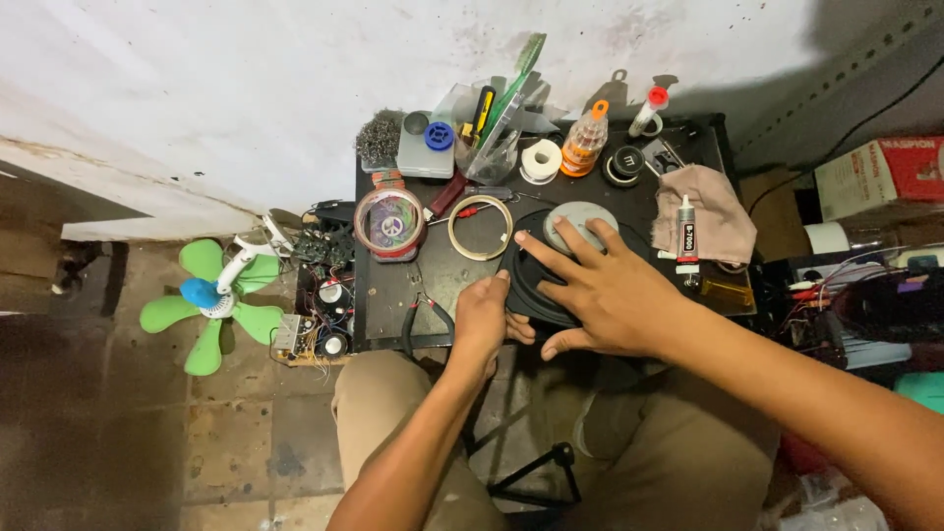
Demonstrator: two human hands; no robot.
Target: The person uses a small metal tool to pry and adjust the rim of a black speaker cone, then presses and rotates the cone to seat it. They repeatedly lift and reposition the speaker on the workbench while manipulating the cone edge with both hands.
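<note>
Pressing flat with spread right hand (612,295) on black speaker cone (536,285), left hand (484,320) pinching its near rim, seemingly mid-seating, glue tube (687,234) lying beyond, unused.

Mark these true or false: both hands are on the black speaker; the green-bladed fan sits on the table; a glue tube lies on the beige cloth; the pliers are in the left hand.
1. Both hands are on the black speaker. True: the left hand grips its near edge and the right hand lies flat on top.
2. The fan sits on the table. False: it is on the floor.
3. A glue tube lies on the beige cloth. True.
4. The pliers are in the left hand. False: they lie on the table.
</note>
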